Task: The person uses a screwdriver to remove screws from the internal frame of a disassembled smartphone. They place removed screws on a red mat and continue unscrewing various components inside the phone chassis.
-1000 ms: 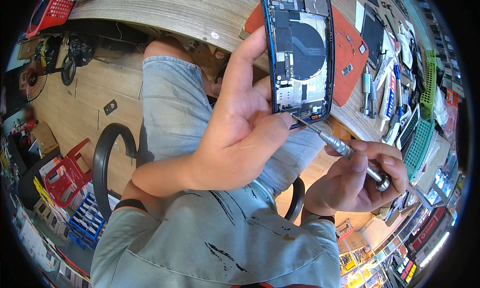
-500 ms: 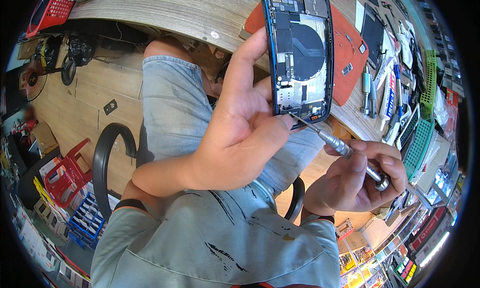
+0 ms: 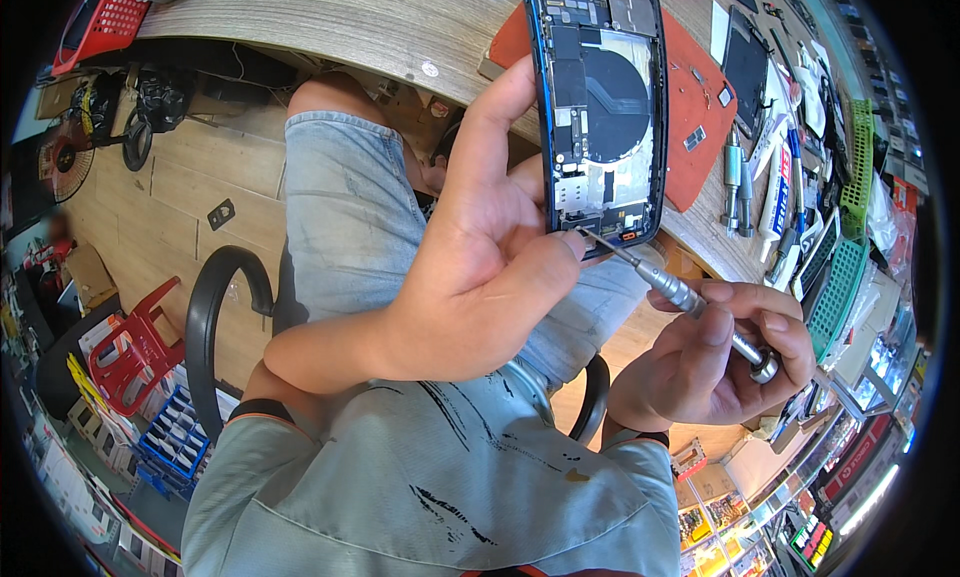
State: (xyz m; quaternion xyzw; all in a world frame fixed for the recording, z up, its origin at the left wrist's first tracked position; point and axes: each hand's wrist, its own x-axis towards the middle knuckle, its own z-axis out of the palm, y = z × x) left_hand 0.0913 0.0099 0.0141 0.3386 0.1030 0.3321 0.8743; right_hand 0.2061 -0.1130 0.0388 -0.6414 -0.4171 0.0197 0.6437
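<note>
Meanwhile left hand grips opened phone; right hand pinches screwdriver; white glue tubes right.

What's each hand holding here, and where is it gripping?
The left hand grips an opened smartphone by its lower left edge. The right hand pinches a small metal screwdriver by its handle, tip at the phone's bottom end.

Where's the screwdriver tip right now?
In the head view, right of centre: the screwdriver, held in the right hand, has its tip at the lower edge of the opened phone, beside the left hand's thumb.
</note>
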